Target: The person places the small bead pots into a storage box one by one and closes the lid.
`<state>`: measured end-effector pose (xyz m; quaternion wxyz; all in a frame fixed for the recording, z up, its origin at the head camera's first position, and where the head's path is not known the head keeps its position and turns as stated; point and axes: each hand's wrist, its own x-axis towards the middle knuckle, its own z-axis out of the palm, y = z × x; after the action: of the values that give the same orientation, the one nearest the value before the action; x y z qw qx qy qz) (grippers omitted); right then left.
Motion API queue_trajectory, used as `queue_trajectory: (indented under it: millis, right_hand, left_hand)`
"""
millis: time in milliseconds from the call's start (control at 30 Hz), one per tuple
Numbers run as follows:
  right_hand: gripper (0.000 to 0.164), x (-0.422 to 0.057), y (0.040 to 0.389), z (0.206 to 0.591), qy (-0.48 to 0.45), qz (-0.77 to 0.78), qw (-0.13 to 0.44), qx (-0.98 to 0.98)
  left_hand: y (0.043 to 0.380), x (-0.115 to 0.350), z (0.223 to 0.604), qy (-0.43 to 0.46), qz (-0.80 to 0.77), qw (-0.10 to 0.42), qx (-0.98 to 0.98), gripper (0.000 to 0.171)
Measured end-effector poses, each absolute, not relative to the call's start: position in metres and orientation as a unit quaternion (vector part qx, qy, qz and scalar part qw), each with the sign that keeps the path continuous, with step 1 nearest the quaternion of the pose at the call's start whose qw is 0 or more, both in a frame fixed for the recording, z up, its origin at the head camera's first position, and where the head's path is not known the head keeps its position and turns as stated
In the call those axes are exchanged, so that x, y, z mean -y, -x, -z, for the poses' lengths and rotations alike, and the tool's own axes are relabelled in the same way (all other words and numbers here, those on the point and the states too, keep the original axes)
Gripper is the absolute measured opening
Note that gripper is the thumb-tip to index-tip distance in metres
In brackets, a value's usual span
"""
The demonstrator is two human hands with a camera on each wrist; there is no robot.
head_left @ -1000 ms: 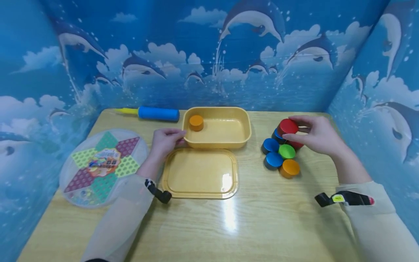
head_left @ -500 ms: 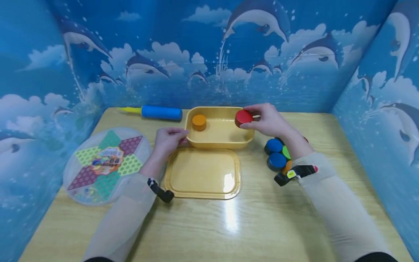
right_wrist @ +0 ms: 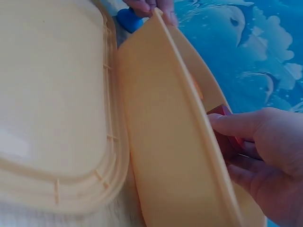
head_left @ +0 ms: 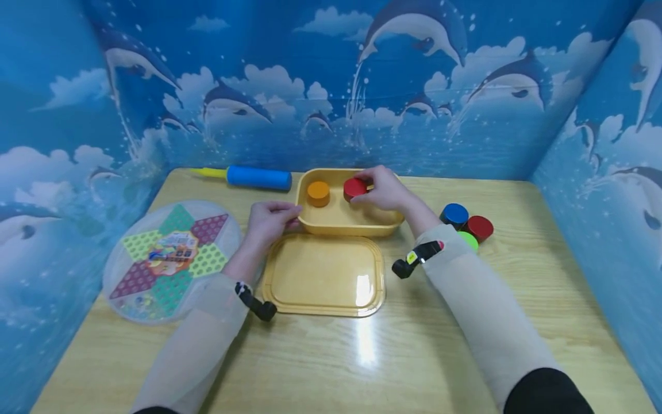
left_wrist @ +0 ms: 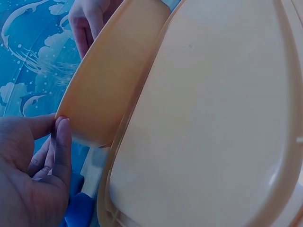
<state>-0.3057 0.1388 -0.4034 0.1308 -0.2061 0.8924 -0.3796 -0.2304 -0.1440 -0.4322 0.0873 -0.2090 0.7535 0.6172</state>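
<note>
My left hand (head_left: 270,224) pinches the left rim of a yellow plastic container (head_left: 357,224) between thumb and fingers, as the left wrist view also shows. Inside the container, toward its left end, sits an orange round piece (head_left: 318,194). My right hand (head_left: 385,190) reaches over the container and holds a red round piece (head_left: 354,189) by its sides, just right of the orange one. In the right wrist view the thumb (right_wrist: 236,124) presses the red piece (right_wrist: 222,113), partly hidden behind the container wall. Whether the red piece touches the container floor I cannot tell.
The container's lid (head_left: 324,276) lies in front of it. A blue and yellow hand pump (head_left: 258,177) lies at the back left, and a round game board (head_left: 173,261) at the left. Blue (head_left: 454,215), red (head_left: 479,228) and green (head_left: 469,240) pieces stand at right, partly behind my right arm.
My right hand has carried the red piece left from the group at right into the container, beside the orange piece. My left hand has stayed on the container's rim.
</note>
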Motion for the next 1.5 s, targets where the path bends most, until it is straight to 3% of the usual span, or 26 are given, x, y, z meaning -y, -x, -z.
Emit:
queue_trajectory:
  millis: [800, 1167, 1500]
  right_hand:
    - [0.070, -0.124, 0.301, 0.419, 0.139, 0.403, 0.123, -0.896]
    - [0.067, -0.154, 0.274, 0.391, 0.183, 0.402, 0.119, -0.889]
    - [0.066, -0.190, 0.223, 0.377, 0.197, 0.419, 0.098, -0.881]
  left_hand:
    - [0.227, 0.128, 0.429, 0.187, -0.616, 0.088, -0.760, 0.027]
    - [0.228, 0.139, 0.431, 0.186, -0.619, 0.083, -0.758, 0.030]
    - [0.229, 0.145, 0.435, 0.179, -0.631, 0.078, -0.751, 0.031]
